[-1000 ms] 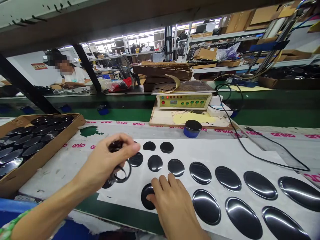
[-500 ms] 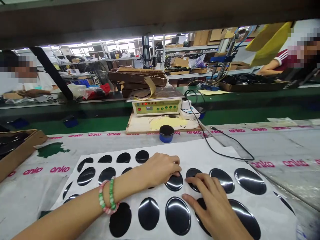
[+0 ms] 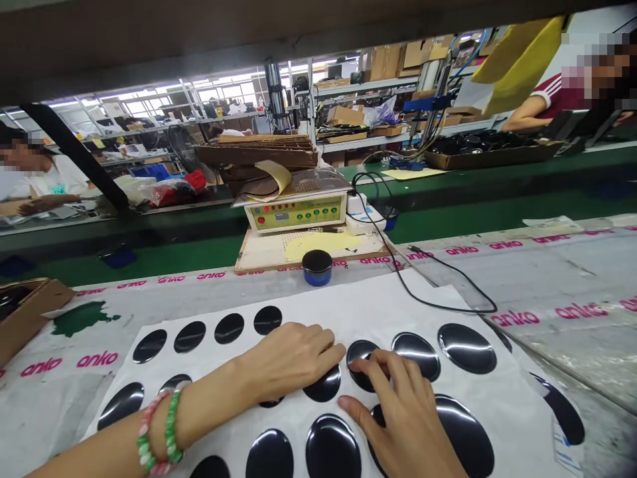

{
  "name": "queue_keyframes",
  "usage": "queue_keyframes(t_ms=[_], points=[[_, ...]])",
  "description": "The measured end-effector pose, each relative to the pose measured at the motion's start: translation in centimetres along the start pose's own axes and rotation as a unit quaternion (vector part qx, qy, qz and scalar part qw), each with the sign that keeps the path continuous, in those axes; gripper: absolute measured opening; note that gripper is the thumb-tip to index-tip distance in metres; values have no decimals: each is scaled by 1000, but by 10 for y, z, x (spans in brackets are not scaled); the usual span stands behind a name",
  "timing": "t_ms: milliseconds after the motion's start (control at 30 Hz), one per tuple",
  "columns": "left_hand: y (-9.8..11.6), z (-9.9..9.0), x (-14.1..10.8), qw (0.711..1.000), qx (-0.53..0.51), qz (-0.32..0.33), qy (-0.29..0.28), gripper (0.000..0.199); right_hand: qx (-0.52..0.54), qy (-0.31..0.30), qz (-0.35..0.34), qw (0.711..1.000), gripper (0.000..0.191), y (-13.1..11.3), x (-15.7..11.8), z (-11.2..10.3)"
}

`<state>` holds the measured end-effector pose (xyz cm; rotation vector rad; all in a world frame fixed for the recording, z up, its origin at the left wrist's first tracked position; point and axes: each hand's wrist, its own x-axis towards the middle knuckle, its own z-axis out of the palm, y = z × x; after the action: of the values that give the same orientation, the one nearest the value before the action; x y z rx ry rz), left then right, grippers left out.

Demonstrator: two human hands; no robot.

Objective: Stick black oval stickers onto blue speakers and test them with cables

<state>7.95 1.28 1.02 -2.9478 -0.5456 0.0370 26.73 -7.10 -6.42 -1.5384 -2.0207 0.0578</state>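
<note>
Our left hand (image 3: 301, 355) was at a glossy black disc (image 3: 326, 386), fingers close together; can't tell if they gripped it. Our right hand (image 3: 403, 405) had thumb and index apart, index on the neighbouring disc (image 3: 361, 350). Both discs lay on the white sheet (image 3: 368, 302), blue container (image 3: 317, 269) beyond.

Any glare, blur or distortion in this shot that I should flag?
Head view: white streaks of glare on the black discs; the far windows nearly blown out, the overhead beam dark. Head view: discs toward the right edge look stretched, probably by the lens; background shelves soft; left hand and right hand reasonably clear; pixelated patches over both co-workers.
</note>
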Motion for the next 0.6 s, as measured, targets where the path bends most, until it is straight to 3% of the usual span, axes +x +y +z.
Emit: queue_keyframes(t_ms=[233, 367, 467, 600], points=[[0, -7, -16, 999, -11, 13, 31, 16, -17, 14, 4, 1000, 27, -3, 0, 3], [0, -15, -29, 988, -144, -19, 61, 23, -22, 21, 0, 1000, 25, -3, 0, 3], [-6, -28, -49, 959, -261, -82, 69, 31, -21, 29, 5, 999, 22, -6, 0, 3], [-15, -55, -77, 896, -347, -242, 131, 37, -19, 30, 33, 999, 18, -16, 2, 3]])
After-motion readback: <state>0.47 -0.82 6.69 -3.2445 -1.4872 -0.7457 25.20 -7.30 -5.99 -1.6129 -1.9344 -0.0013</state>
